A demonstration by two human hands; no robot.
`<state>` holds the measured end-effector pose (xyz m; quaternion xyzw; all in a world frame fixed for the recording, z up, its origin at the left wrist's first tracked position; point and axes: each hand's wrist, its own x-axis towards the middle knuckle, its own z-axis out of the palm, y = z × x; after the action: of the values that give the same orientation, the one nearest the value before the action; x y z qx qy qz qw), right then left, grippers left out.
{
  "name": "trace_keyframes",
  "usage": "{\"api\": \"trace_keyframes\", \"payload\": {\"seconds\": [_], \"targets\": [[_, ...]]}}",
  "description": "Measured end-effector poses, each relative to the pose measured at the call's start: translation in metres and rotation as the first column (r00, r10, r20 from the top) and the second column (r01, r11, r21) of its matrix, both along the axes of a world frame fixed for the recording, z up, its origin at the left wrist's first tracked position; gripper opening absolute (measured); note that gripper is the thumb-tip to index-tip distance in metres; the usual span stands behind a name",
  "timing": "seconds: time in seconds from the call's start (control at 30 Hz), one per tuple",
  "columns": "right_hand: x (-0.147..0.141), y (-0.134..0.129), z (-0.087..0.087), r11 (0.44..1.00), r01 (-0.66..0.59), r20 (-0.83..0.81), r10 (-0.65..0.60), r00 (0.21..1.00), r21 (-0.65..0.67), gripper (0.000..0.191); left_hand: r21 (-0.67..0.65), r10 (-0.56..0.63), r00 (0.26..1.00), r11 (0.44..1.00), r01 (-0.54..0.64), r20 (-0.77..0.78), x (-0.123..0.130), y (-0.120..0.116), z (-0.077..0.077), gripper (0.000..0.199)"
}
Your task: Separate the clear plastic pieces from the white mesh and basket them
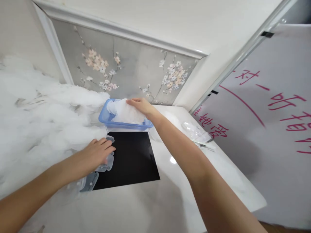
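A blue plastic basket stands near the wall with white fluffy stuffing inside. My right hand is at the stuffing's upper right edge, its fingers pressed together; whether it pinches any is too small to tell. Clear, grey-tinted plastic pieces lie along the left edge of a black mat. Over them my left hand rests with fingers bent and partly spread, touching the pieces; its fingertips hide part of them.
A large heap of white stuffing covers the left side. Clear plastic packaging and a thin metallic tool lie on the white table at right. A whiteboard with red writing stands beyond; a floral panel is behind.
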<state>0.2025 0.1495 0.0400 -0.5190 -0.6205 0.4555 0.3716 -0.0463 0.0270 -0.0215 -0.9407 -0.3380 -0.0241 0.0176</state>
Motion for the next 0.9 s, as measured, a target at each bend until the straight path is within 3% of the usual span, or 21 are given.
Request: {"api": "trace_keyframes", "payload": {"seconds": [0.07, 0.1, 0.27, 0.37, 0.47, 0.57, 0.63, 0.67, 0.77, 0.9], "targets": [[-0.004, 0.024, -0.006, 0.997, 0.039, 0.258, -0.056, 0.964, 0.072, 0.03, -0.018, -0.018, 0.999, 1.0, 0.017, -0.042, 0.001, 0.0, 0.006, 0.015], [-0.005, 0.031, -0.01, 0.992, 0.06, 0.311, -0.091, 0.946, 0.107, 0.03, -0.028, -0.024, 0.997, 0.999, 0.023, -0.067, 0.001, 0.0, 0.01, 0.013], [0.005, 0.029, -0.023, 0.963, 0.113, 0.347, -0.195, 0.917, 0.245, 0.026, -0.045, -0.076, 0.996, 0.996, 0.078, 0.038, 0.0, 0.0, 0.022, 0.018], [0.011, -0.004, -0.027, 0.931, 0.104, 0.281, -0.21, 0.937, 0.351, 0.02, -0.071, -0.053, 0.98, 0.995, 0.068, 0.193, 0.001, -0.002, 0.028, 0.017], [0.01, -0.06, -0.037, 0.938, -0.03, 0.049, 0.013, 0.999, 0.347, 0.021, -0.257, 0.109, 0.914, 0.967, -0.005, 0.392, 0.009, -0.01, 0.035, 0.018], [0.007, -0.122, -0.055, 0.948, -0.199, -0.117, 0.233, 0.965, 0.248, 0.033, -0.557, 0.431, 0.807, 0.816, -0.158, 0.403, 0.023, -0.021, 0.038, 0.026], [0.006, -0.153, -0.068, 0.93, -0.276, -0.154, 0.318, 0.935, 0.243, 0.045, -0.667, 0.559, 0.722, 0.722, -0.183, 0.407, 0.034, -0.025, 0.034, 0.029], [0.006, -0.164, -0.074, 0.922, -0.291, -0.16, 0.337, 0.928, 0.254, 0.051, -0.688, 0.585, 0.687, 0.706, -0.169, 0.431, 0.04, -0.026, 0.031, 0.029], [0.008, -0.177, -0.087, 0.899, -0.263, -0.11, 0.318, 0.942, 0.35, 0.053, -0.7, 0.594, 0.627, 0.706, -0.106, 0.504, 0.051, -0.024, 0.019, 0.026], [0.014, -0.168, -0.094, 0.885, -0.154, -0.013, 0.179, 0.984, 0.44, 0.029, -0.726, 0.548, 0.704, 0.684, -0.065, 0.453, 0.05, -0.02, 0.011, 0.026]]}}
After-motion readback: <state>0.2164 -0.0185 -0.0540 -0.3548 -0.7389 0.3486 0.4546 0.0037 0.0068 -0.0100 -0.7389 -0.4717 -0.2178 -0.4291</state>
